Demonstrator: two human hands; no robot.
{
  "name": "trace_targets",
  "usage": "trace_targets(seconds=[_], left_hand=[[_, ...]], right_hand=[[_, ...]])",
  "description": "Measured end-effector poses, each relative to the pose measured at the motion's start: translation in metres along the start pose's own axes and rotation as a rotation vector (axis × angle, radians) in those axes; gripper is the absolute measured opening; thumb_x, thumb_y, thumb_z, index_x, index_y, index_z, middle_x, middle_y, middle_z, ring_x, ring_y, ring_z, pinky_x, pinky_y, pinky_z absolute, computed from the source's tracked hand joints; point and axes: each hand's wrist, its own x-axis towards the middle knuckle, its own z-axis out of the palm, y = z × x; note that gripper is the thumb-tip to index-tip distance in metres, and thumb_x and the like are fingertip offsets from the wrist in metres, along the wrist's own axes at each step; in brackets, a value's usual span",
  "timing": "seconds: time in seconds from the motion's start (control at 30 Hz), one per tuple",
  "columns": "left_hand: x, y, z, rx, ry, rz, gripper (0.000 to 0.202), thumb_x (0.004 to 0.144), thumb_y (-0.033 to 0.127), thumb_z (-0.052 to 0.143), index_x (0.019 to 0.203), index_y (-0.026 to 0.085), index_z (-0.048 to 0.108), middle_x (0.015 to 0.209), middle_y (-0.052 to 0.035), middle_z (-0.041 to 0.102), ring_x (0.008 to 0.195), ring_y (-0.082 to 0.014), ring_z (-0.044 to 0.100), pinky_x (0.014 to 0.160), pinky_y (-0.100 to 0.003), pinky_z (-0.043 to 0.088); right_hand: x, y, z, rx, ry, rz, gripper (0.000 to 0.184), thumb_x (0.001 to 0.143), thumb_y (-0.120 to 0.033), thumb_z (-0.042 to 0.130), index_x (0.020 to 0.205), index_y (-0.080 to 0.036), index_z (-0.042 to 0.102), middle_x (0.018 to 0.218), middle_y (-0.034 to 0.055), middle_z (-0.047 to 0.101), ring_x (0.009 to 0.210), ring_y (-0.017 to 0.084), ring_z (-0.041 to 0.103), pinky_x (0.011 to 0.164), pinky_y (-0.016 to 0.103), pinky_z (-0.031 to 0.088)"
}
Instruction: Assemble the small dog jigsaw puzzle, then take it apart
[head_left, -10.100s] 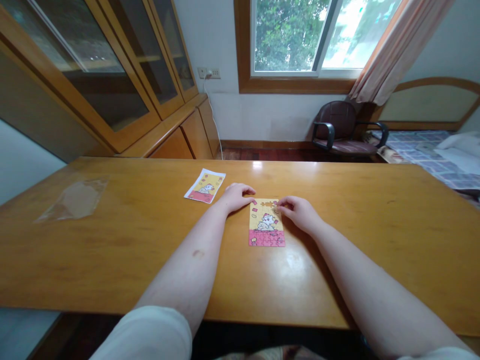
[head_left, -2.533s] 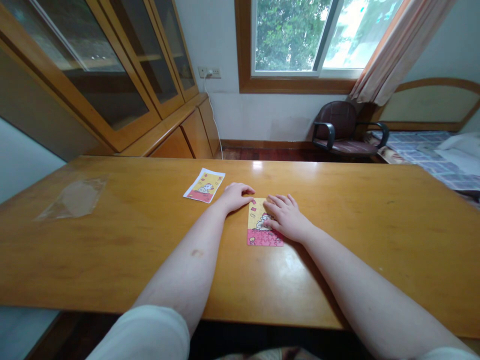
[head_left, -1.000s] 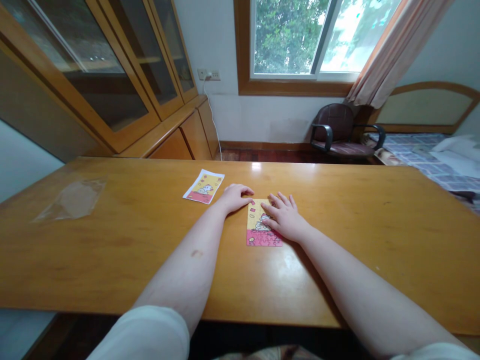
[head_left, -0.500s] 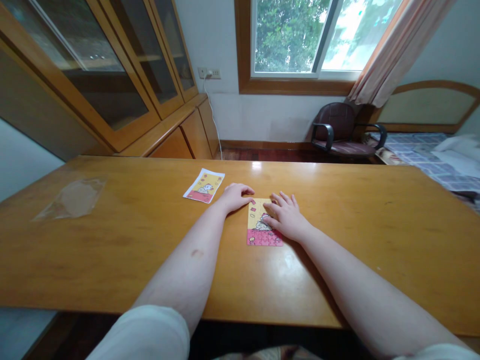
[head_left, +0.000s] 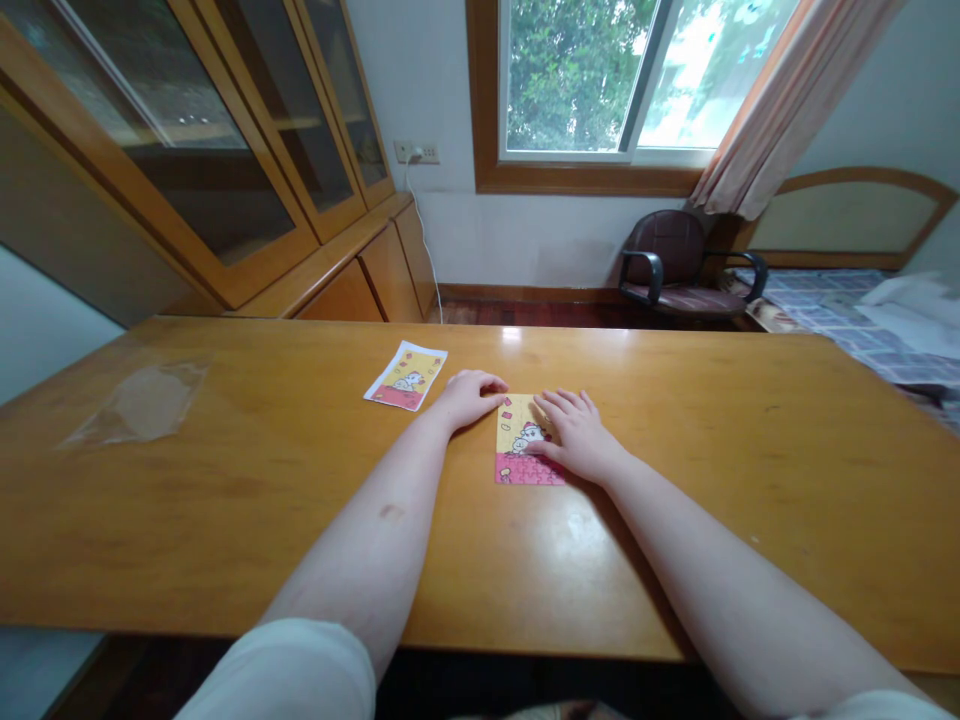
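A small jigsaw puzzle [head_left: 517, 468], yellow above and pink below with a white cartoon animal, lies flat on the wooden table [head_left: 300, 520]. At its upper left corner rests my left hand [head_left: 469, 397], fingers curved and apart, thumb by the edge. My right hand [head_left: 579, 432] lies over the puzzle's right side with the fingers spread, covering part of the picture. Neither hand grips anything. To the left of my left hand is a white-bordered picture card [head_left: 407, 376] with a matching design.
A clear plastic bag [head_left: 139, 402] lies at the table's left. Behind the table stand a glass-door cabinet [head_left: 322, 270] on the left and a dark armchair [head_left: 667, 258] on the right. A bed [head_left: 832, 310] is at the far right.
The puzzle has shifted slightly away from me. My right hand has moved a little on it, uncovering more of the animal picture. My left hand stays at the corner.
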Motion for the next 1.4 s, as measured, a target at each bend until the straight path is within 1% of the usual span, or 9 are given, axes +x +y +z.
trace_targets(seconds=[0.17,0.4,0.53,0.67,0.8,0.93,1.13,1.3,1.4], left_hand=[[0.0,-0.001,0.0,0.04,-0.027,0.005,0.026,0.078,0.042,0.065,0.097,0.027,0.076,0.101,-0.0022,0.073,0.101,-0.0231,0.061,0.096,-0.036,0.046],[0.0,-0.002,0.001,0.05,0.0,0.014,0.026,0.084,0.036,0.059,0.102,0.025,0.074,0.107,-0.0036,0.071,0.105,-0.0229,0.059,0.099,-0.037,0.044],[-0.003,0.002,0.0,0.081,-0.012,0.017,0.032,0.08,0.04,0.063,0.107,0.026,0.073,0.113,-0.0043,0.069,0.11,-0.026,0.056,0.102,-0.04,0.041],[-0.004,0.003,0.0,0.112,-0.025,0.021,0.04,0.081,0.045,0.062,0.116,0.027,0.069,0.123,-0.0049,0.065,0.117,-0.0277,0.053,0.106,-0.042,0.038],[-0.005,0.0,0.003,0.133,-0.058,0.047,0.052,0.081,0.049,0.06,0.129,0.029,0.061,0.139,-0.005,0.055,0.13,-0.0284,0.044,0.113,-0.044,0.031],[-0.006,0.004,0.004,0.12,-0.157,0.084,0.067,0.083,0.051,0.058,0.144,0.027,0.045,0.155,-0.0059,0.036,0.143,-0.0272,0.03,0.118,-0.043,0.022],[-0.009,0.018,0.005,0.163,-0.312,0.093,0.08,0.082,0.061,0.055,0.15,0.025,0.033,0.16,-0.0091,0.024,0.148,-0.027,0.018,0.121,-0.048,0.008],[-0.01,0.014,0.011,0.185,-0.256,0.104,0.08,0.083,0.063,0.05,0.151,0.023,0.032,0.159,-0.0099,0.025,0.148,-0.0262,0.02,0.121,-0.048,0.009],[-0.011,0.014,0.015,0.205,-0.198,0.107,0.07,0.088,0.057,0.047,0.149,0.023,0.035,0.158,-0.0093,0.029,0.147,-0.0247,0.024,0.121,-0.046,0.013]], right_hand=[[-0.002,0.0,0.0,0.001,-0.087,-0.064,0.091,0.074,-0.074,0.058,0.147,-0.022,0.041,0.155,0.0131,0.033,0.142,0.038,0.028,0.114,0.063,0.015],[0.002,0.002,0.0,0.021,0.025,0.0,0.076,0.084,-0.062,0.056,0.144,-0.016,0.046,0.152,0.015,0.039,0.141,0.029,0.033,0.117,0.052,0.021],[-0.001,0.003,-0.001,0.033,-0.081,-0.06,0.091,0.078,-0.07,0.057,0.149,-0.017,0.037,0.156,0.0141,0.029,0.144,0.03,0.027,0.117,0.055,0.018],[0.002,0.004,0.004,-0.005,-0.115,-0.056,0.09,0.083,-0.07,0.05,0.153,-0.018,0.028,0.159,0.0132,0.022,0.147,0.03,0.019,0.117,0.057,0.014],[0.005,0.005,0.005,-0.017,-0.087,-0.037,0.089,0.084,-0.071,0.046,0.153,-0.018,0.026,0.16,0.0144,0.017,0.148,0.03,0.012,0.117,0.058,0.011],[0.005,0.009,0.003,0.012,-0.039,0.036,0.096,0.08,-0.075,0.047,0.154,-0.018,0.024,0.161,0.0144,0.015,0.148,0.033,0.012,0.117,0.057,0.011],[0.009,0.011,0.004,-0.04,-0.092,0.047,0.089,0.085,-0.072,0.039,0.154,-0.018,0.024,0.161,0.0114,0.013,0.147,0.03,0.017,0.117,0.057,0.01],[0.012,0.011,0.004,-0.001,-0.067,0.069,0.086,0.087,-0.069,0.041,0.154,-0.018,0.023,0.16,0.0122,0.017,0.147,0.027,0.018,0.118,0.053,0.01],[0.012,0.011,0.003,0.043,0.024,0.117,0.082,0.089,-0.062,0.043,0.153,-0.015,0.025,0.16,0.0164,0.02,0.146,0.027,0.023,0.117,0.047,0.018]])
